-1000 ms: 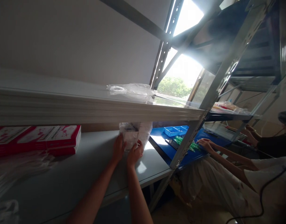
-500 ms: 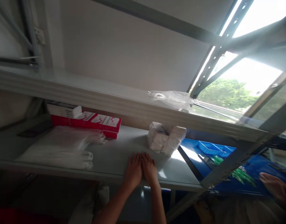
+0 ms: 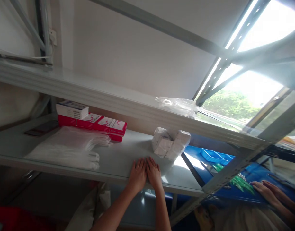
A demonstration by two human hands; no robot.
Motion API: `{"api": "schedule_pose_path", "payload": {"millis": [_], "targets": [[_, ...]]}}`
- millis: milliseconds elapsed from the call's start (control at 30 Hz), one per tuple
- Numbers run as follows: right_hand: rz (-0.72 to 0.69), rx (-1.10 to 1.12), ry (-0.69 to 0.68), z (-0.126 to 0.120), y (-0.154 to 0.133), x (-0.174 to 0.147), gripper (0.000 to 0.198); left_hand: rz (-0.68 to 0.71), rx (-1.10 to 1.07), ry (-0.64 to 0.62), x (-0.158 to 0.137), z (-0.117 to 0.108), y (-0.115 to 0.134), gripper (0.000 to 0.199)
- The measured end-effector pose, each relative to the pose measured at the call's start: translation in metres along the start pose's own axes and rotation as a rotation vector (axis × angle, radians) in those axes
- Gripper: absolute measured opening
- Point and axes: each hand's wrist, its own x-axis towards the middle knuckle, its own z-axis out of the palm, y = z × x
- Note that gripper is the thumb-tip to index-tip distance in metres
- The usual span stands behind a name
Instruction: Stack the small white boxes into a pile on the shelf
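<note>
both hands lie flat and empty, side by side, on the grey shelf (image 3: 118, 160): left hand (image 3: 138, 175) and right hand (image 3: 153, 173) touching, fingers stretched out. the clear-wrapped bundle of small white boxes (image 3: 170, 146) sits just beyond the fingertips, apart from them. this looks like a pause between handlings; taking the bundle would need a forward reach.

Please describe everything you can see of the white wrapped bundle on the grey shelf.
The white bundle looks like small white packs stacked together inside thin clear plastic wrap. It sits on the grey shelf, near its right end, under the upper shelf, slightly tilted. Nothing touches it but the shelf: the left hand and right hand lie flat just in front of it, apart from it. Details on the packs are too blurred to read.
</note>
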Motion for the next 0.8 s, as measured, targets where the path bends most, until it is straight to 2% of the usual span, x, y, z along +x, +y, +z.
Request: {"api": "schedule_pose_path", "payload": {"millis": [533,800], "targets": [[0.024,0.089,0.030,0.001,0.001,0.001,0.048,-0.010,0.017,-0.046,-0.001,-0.003,0.001,0.047],[0.027,0.106,0.025,0.002,0.002,0.002,0.048,0.013,0.042,0.012,-0.001,0.007,-0.001,0.046]]}}
